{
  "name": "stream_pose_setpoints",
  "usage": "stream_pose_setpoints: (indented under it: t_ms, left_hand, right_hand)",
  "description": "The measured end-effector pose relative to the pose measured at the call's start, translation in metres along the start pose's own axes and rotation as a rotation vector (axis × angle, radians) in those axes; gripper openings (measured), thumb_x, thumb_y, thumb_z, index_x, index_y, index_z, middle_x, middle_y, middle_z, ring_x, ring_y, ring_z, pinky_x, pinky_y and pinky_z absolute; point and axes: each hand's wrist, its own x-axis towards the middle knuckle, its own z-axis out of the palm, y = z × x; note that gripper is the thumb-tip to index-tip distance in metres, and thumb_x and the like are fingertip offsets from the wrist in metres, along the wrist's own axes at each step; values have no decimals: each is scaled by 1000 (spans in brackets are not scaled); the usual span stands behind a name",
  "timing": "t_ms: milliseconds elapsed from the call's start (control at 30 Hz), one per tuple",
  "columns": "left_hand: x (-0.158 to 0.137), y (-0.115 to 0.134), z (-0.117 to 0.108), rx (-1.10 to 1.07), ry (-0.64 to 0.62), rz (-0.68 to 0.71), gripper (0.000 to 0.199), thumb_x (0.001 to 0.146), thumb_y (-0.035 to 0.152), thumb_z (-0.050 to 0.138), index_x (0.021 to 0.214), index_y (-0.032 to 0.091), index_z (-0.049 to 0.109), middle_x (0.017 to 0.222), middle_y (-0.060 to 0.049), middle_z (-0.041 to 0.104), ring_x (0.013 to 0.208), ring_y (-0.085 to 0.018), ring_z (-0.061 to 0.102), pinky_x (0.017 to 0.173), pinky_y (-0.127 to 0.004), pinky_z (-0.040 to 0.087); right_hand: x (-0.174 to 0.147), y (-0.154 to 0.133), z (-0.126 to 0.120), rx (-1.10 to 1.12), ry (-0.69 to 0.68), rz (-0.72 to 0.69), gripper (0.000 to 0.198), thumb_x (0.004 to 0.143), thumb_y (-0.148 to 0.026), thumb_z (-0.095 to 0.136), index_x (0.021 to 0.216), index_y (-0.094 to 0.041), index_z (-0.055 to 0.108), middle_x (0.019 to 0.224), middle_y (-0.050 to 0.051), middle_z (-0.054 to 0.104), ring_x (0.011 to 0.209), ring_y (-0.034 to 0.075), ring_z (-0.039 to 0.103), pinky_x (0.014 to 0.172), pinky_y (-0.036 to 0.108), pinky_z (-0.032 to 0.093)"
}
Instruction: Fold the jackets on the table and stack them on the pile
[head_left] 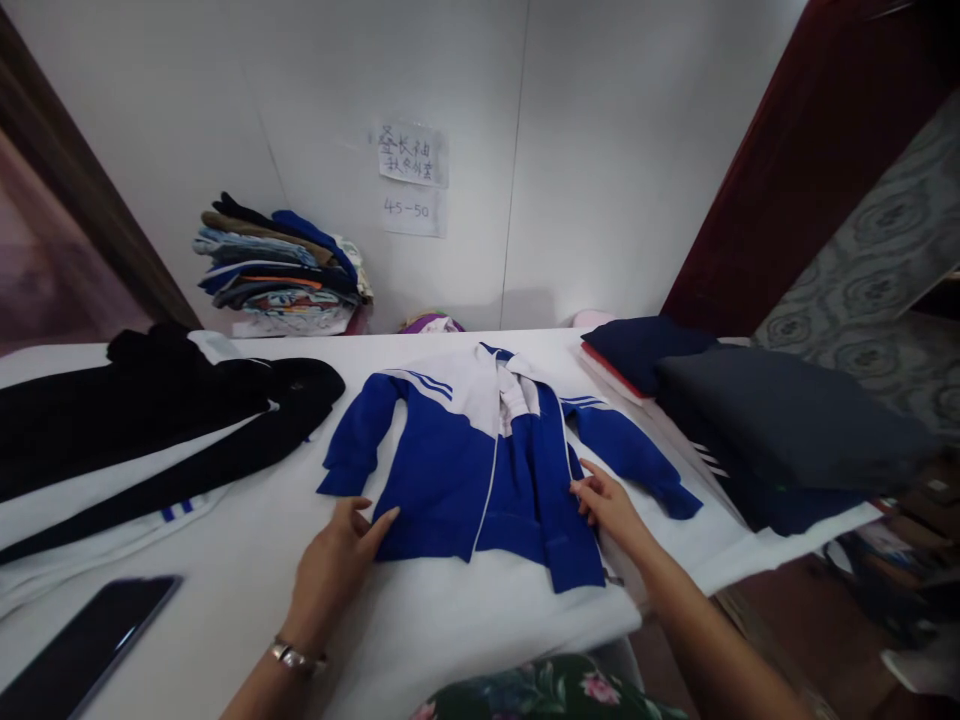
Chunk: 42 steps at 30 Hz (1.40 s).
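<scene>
A blue and white zip jacket (pixel 442 470) lies front up on the white table, collar toward the wall and sleeves spread to both sides. Its front is unzipped, and the right-hand front panel is turned partly back, showing the inside. By the lower left side of the jacket is my left hand (pixel 337 545), thumb apart from the curled fingers, with the thumb tip touching the blue cloth near the hem. My right hand (pixel 607 505) pinches the edge of the right-hand front panel between thumb and fingers, below the right sleeve.
Black and white garments (pixel 247 420) spread over the table's left side, with a phone (pixel 90 645) in front. A tall stack of folded clothes (pixel 277 270) stands at the back left. Folded dark garments (pixel 780 420) are piled on the right. Handwritten paper signs (pixel 412 180) hang on the wall.
</scene>
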Motion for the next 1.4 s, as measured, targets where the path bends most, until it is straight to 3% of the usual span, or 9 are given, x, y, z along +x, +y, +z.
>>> stream_pose_setpoints:
  t_ms: [167,267,400,533,667,833,967,1167,1400]
  left_hand:
    - [-20,34,1,108,74,170,40,81,57,47,102,24,53,72,1,59,60,-18,55,56,-27,35]
    - [-42,68,30,-66,-149,361,26,80,49,54,88,25,60,65,1,59,60,-16,55,58,-27,36]
    - [-70,111,89,-156,-440,627,21,82,44,55,84,25,65,83,-4,65,75,-21,60,69,-32,39]
    - [-78,133,139,-139,-439,601,34,66,52,70,84,24,62,87,-8,60,83,-30,60,75,-41,40]
    - [-74,139,161,-184,-374,488,37,55,43,78,77,23,57,85,-9,55,88,-34,59,81,-47,38]
    - [-68,137,159,-197,-421,483,18,65,30,66,64,24,50,76,-6,52,80,-27,58,80,-42,37]
    - [-58,133,151,-321,-505,470,17,66,28,65,59,23,50,66,1,48,63,-16,47,70,-33,36]
    - [-36,137,111,-672,-610,284,25,70,40,64,67,19,51,58,6,41,56,-10,38,55,-23,32]
    - [-26,97,67,-1144,-631,-130,31,67,42,70,75,18,52,71,1,59,68,-12,57,70,-26,45]
  right_hand:
    - [12,4,-1,-194,57,-123,71,70,-42,65,135,-22,45,94,3,63,55,10,52,45,21,43]
    - [39,-1,-3,-194,9,-117,68,73,-39,62,136,-22,43,102,4,63,59,12,55,45,23,45]
    - [81,-28,0,-416,27,-339,54,79,-30,56,132,-21,48,114,6,62,81,16,61,70,29,52]
    - [124,-64,10,-690,60,-412,47,84,-23,51,131,-20,50,127,8,57,110,19,55,96,33,43]
    - [162,-84,24,-767,67,-329,44,84,-21,53,127,-16,53,133,12,52,126,24,43,104,36,34]
    - [194,-90,31,-768,48,-116,32,82,-24,61,113,-14,61,120,17,59,118,31,50,98,46,38]
    - [210,-93,23,-652,12,8,29,88,-31,58,112,-15,58,116,10,59,104,23,57,89,44,47]
    - [228,-127,16,-351,24,46,32,91,-35,54,116,-16,55,112,7,59,93,18,60,79,38,53]
    - [244,-168,84,-163,-70,-72,24,93,-30,47,104,-14,59,85,3,67,67,12,62,55,20,48]
